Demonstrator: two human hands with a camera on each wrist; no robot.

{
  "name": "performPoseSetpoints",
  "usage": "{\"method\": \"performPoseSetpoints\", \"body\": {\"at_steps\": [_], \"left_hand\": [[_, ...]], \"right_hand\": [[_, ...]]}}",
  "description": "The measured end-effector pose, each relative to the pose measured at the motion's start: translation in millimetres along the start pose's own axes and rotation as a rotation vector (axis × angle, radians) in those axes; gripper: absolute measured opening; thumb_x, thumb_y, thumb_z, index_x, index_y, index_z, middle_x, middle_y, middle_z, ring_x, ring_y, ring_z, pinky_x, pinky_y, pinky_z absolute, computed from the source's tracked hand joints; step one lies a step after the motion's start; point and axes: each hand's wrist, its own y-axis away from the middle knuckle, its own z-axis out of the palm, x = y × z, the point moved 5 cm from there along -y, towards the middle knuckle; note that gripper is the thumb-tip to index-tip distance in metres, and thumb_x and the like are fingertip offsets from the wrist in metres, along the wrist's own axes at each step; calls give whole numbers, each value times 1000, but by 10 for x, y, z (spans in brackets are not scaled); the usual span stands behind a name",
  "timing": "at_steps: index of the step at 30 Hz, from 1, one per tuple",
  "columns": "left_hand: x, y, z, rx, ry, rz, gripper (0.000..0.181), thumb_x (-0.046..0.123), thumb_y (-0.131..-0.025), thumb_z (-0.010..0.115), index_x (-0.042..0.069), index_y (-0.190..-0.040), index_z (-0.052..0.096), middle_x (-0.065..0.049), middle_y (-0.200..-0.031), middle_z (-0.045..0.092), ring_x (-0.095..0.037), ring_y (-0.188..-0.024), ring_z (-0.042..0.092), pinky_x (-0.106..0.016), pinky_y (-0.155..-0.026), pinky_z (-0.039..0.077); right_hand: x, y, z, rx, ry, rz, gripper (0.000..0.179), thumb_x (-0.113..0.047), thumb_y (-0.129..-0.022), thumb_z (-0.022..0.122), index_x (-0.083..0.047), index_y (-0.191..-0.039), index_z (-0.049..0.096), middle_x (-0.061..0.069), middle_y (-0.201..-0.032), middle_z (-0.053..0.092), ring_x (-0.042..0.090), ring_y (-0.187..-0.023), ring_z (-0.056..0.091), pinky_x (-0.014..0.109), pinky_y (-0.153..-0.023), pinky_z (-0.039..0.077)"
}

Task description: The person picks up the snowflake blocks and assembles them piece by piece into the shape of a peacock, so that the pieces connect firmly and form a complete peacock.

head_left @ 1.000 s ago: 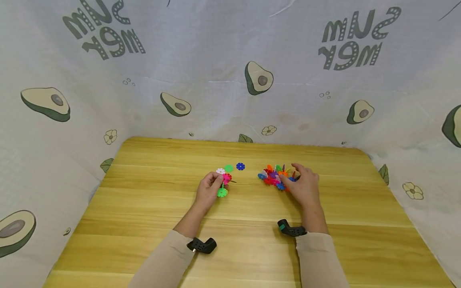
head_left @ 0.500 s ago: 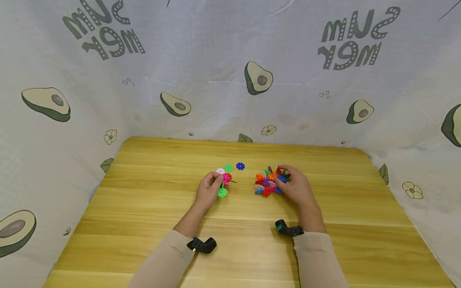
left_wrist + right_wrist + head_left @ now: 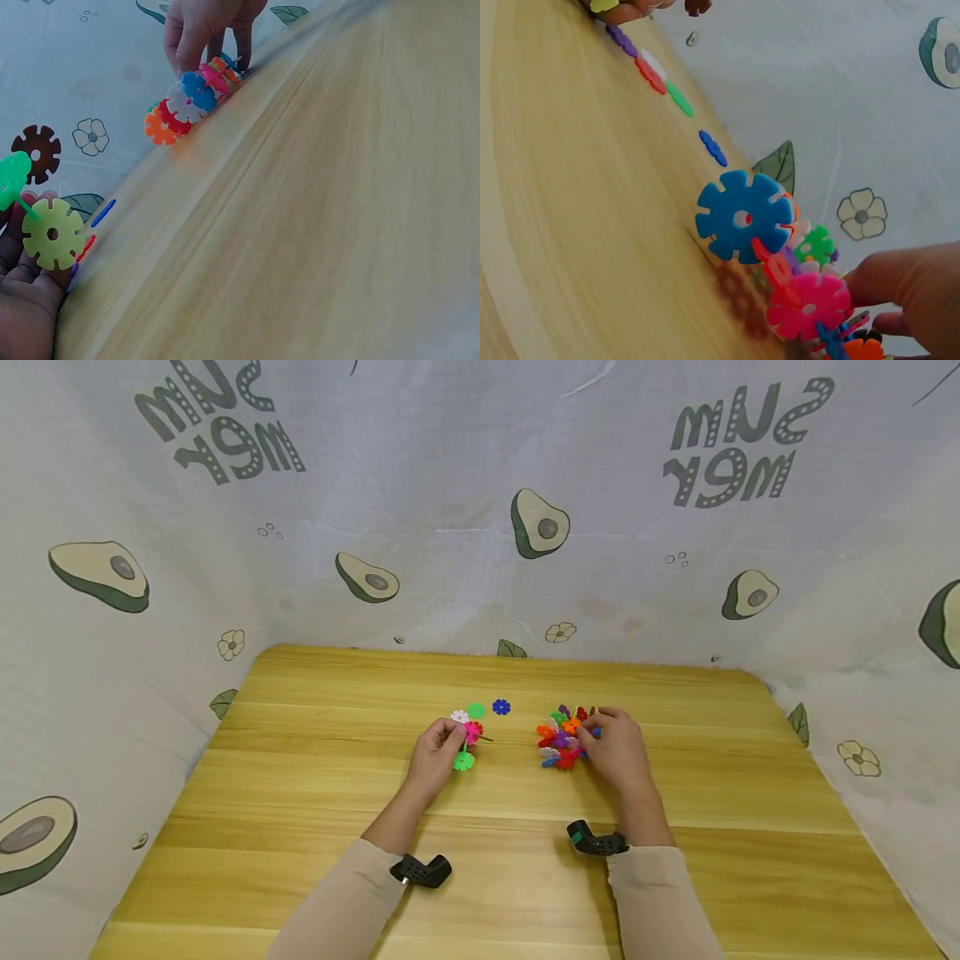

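My left hand (image 3: 432, 756) pinches a small joined group of plastic snowflake discs. It includes a pink disc (image 3: 473, 732) and a bright green one (image 3: 463, 762); a yellow-green disc (image 3: 66, 251) and a brown disc (image 3: 49, 155) show in the left wrist view. To the right, my right hand (image 3: 624, 753) grips a larger cluster of interlocked snowflake discs (image 3: 562, 741) by its right side, low over the table. A blue disc (image 3: 721, 225) and a pink disc (image 3: 799, 296) stick out toward the right wrist camera. The hand's fingertips are partly hidden behind the cluster.
Loose discs lie flat beyond my left hand: a green one (image 3: 476, 711), a dark blue one (image 3: 501, 707) and a white one (image 3: 459, 716), with red and purple ones close by. The wooden table (image 3: 315, 793) meets a printed cloth (image 3: 450, 577) at its back edge.
The right hand has shifted left and turned the cluster, so different discs now face the head camera. The left hand and its discs have stayed in place.
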Motion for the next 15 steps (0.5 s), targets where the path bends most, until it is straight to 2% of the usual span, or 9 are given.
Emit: {"method": "performPoseSetpoints", "body": {"at_steps": [4,7,9,12,15], "left_hand": [[-8,-4,4,-5,-6,-10,18,16,-106,54,0,-101,61,-25,-97,71,-17,-81,70,-19,-72,55],[-13,-4,3,-6,-7,-13,19,17,-107,54,0,-102,61,-22,-97,70,-18,-83,71,-19,-72,55],[-17,-7,3,-7,-8,-11,19,17,-107,53,0,-102,61,-23,-97,70,-19,-83,72,-19,-72,55],[-20,-10,4,-8,-6,-7,19,16,-107,53,-1,-102,60,-27,-98,69,-19,-82,72,-19,-71,56],[-17,-11,4,-5,-3,-6,19,16,-107,53,-1,-102,61,-29,-99,69,-18,-82,71,-19,-71,56]], "right_hand": [[19,-12,31,34,-104,11,24,-21,-98,65,1,-104,73,25,-147,53,48,-137,47,60,-117,39],[22,-20,63,67,-270,23,24,-20,-99,66,2,-102,72,20,-149,54,44,-142,45,58,-118,40],[6,-23,98,88,-430,36,25,-20,-99,66,4,-103,71,17,-149,56,41,-145,43,55,-120,39],[-38,-23,196,103,-744,74,20,-19,-100,66,0,-99,71,10,-145,60,28,-143,47,38,-120,43],[-128,0,339,62,-1135,119,17,-17,-103,62,-12,-91,72,-2,-133,67,16,-125,60,25,-101,56]]}}
